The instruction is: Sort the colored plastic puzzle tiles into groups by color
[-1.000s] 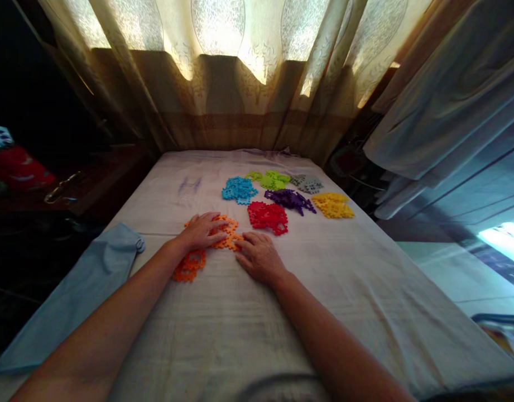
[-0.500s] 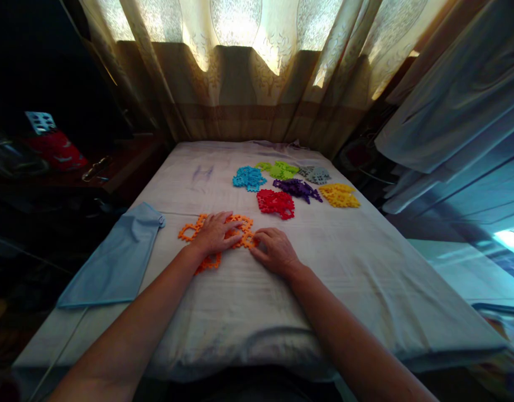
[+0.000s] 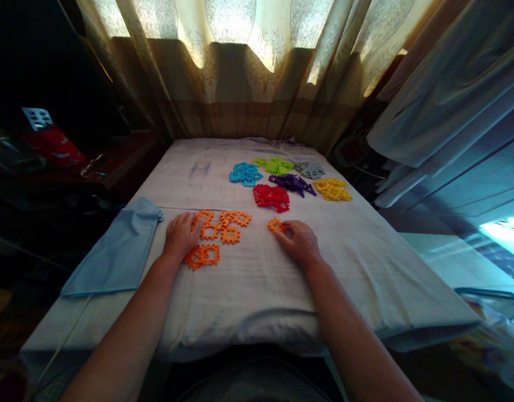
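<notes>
Several orange notched building tiles (image 3: 230, 235), square with cut-out middles, lie spread on the cloth in front of me. At their left edge rests my left hand (image 3: 181, 234), fingers stretched forward and the tips touching or just over the nearest tiles. Another orange tile (image 3: 274, 225) sits apart to the right, pinched by its right side between the thumb and fingers of my right hand (image 3: 299, 241). Part of that tile is hidden by the fingers. Beyond it is a pile of red tiles (image 3: 271, 198).
Further back are piles of blue tiles (image 3: 245, 174), lime green tiles (image 3: 278, 166), grey tiles (image 3: 310, 170), purple tiles (image 3: 293, 183) and yellow tiles (image 3: 332, 190). A light blue cloth bag (image 3: 114, 251) lies left on the covered table (image 3: 357, 279). Curtains (image 3: 240, 89) hang behind.
My left hand has slid left off the middle of the orange tiles, uncovering them. My right hand has moved right and slightly away, carrying one orange tile apart from the others.
</notes>
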`<state>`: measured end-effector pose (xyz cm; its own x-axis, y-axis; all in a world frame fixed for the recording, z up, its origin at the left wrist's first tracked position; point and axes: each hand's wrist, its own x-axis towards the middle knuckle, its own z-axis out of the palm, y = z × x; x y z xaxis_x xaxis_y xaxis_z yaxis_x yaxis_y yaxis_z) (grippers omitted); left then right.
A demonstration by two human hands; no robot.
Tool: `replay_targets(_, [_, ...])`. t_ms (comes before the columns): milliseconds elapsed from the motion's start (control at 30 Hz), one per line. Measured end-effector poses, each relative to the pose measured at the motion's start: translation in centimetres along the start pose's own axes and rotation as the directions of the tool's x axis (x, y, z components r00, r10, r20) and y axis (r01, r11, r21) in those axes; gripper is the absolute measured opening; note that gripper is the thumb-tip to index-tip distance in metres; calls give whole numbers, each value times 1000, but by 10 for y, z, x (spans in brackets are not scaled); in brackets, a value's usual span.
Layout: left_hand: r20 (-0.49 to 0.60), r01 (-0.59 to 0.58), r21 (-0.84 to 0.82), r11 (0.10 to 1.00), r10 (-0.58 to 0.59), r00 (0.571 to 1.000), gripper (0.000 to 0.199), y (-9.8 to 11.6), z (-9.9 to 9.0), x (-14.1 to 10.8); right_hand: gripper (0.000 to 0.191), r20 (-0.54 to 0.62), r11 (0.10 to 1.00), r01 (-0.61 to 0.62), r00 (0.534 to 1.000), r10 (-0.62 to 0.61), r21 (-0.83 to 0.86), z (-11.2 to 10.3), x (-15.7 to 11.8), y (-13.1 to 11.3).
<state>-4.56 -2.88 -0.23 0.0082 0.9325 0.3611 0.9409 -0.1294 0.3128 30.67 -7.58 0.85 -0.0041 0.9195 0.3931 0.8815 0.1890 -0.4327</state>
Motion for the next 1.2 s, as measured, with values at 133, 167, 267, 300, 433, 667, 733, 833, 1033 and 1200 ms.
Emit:
replay_targets(133, [2, -71, -57, 996, 71, 997, 46, 12, 9, -10, 19, 18, 998, -9, 1000, 10, -60, 3, 0, -2])
replay_targets(167, [-11, -74, -78, 994, 74, 997, 46, 16, 10, -11, 18, 16, 997, -11, 1000, 12, -70, 4, 0, -2])
replay_targets(267, [-47, -52, -140, 989, 46, 998, 44, 28, 13, -13, 18, -8, 997, -18, 1000, 17, -76, 8, -1, 0])
replay_targets(300, [-58, -36, -158, 987, 27, 998, 44, 31, 14, -13, 18, -24, 997, -18, 1000, 16, -69, 9, 0, -1])
replay_targets(433, [-110, 40, -240, 970, -68, 992, 43, 43, 18, -6, 18, -98, 998, 66, 993, -66, 1, 15, 1, -17])
replay_targets(667, [-213, 90, -604, 792, -269, 939, 40, 43, 16, -1, 22, 88, 901, 412, 901, -425, 134, 29, -2, -65])
replay_targets(733, [-184, 133, -725, 676, -376, 908, 38, 38, 15, -1, 25, 154, 891, 437, 878, -452, 125, 31, -2, -69])
replay_targets(833, [-93, 192, -849, 492, -497, 863, 37, 36, 14, 0, 26, 195, 903, 416, 882, -429, 102, 32, -2, -71])
replay_targets(1033, [-15, 194, -929, 316, -556, 831, 37, 40, 8, 2, 26, 144, 920, 373, 911, -387, 119, 32, -4, -71])
replay_targets(1200, [-8, 174, -947, 269, -562, 827, 40, 26, 0, 2, 26, -67, 945, 303, 953, -297, 123, 25, -5, -46])
